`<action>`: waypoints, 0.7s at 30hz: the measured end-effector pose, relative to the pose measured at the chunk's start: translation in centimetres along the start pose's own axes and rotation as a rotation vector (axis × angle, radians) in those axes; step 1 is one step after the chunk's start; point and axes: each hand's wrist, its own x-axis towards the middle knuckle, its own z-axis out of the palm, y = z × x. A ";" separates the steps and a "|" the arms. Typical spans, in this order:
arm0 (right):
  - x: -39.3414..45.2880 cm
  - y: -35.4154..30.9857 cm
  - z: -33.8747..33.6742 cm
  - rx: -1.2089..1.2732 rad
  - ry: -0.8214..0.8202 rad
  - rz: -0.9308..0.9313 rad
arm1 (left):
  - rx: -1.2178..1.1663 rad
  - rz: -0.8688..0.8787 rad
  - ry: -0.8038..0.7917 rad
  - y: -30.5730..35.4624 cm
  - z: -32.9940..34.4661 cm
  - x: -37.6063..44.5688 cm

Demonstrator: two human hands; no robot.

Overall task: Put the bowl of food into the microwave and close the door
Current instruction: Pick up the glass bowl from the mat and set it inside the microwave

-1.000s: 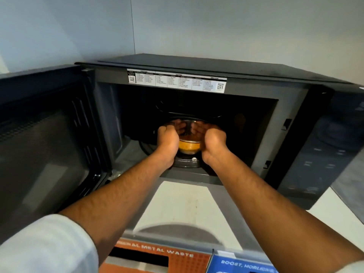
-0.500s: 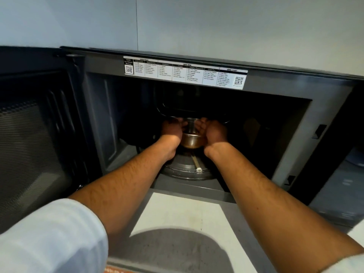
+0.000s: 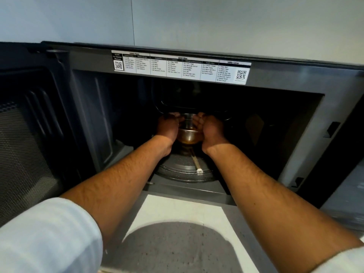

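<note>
Deep inside the microwave (image 3: 197,89), the bowl of food (image 3: 188,136) sits between two cupped hands, low over the back part of the glass turntable (image 3: 184,170); whether its base touches the glass cannot be told, since the wrists hide that spot. The bowl is clear, with an orange-brown filling showing through its rounded wall (a paler, ribbed shape rises just behind it, too dim to name). The left hand (image 3: 167,126) wraps the bowl's left side and the right hand (image 3: 211,131) wraps its right side, fingers curled round toward the back, so both are closed on it. Both forearms are bare and reach in straight from the near edge of the view, with a white sleeve (image 3: 45,237) pushed up on the left arm and a sliver of white cloth at the lower right corner.

On the turntable's front edge lies a thin pale spoke ending in a small white roller (image 3: 199,171). Above the cavity, a white label (image 3: 181,67) with printed columns and two square codes runs along the top frame. The door (image 3: 25,138) stands swung open at the left, its dark mesh window facing the cavity. Below the opening, a grey speckled counter (image 3: 177,247) carries a white sheet (image 3: 175,209) just in front of the microwave. Pale wall (image 3: 216,24) fills the top of the view.
</note>
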 end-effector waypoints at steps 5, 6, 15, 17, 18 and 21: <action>0.1 0.1 -0.8 -0.042 0.037 -0.035 | 0.036 -0.056 0.092 0.2 -0.6 -0.1; -0.1 0.1 -0.9 -0.040 0.057 -0.052 | 0.038 -0.064 0.121 0.4 -0.7 -0.3; -4.8 -0.1 -2.3 -0.214 0.048 -0.093 | 0.159 -0.044 0.174 1.6 -2.5 -5.4; -6.3 0.0 -2.8 -0.266 0.034 -0.110 | 0.211 -0.050 0.179 1.8 -2.9 -6.9; -7.6 -0.4 -3.0 -0.294 0.035 -0.111 | 0.245 -0.055 0.182 2.5 -3.2 -8.2; -10.2 -0.8 -3.6 -0.432 0.036 -0.100 | 0.274 -0.042 0.179 2.9 -3.5 -11.2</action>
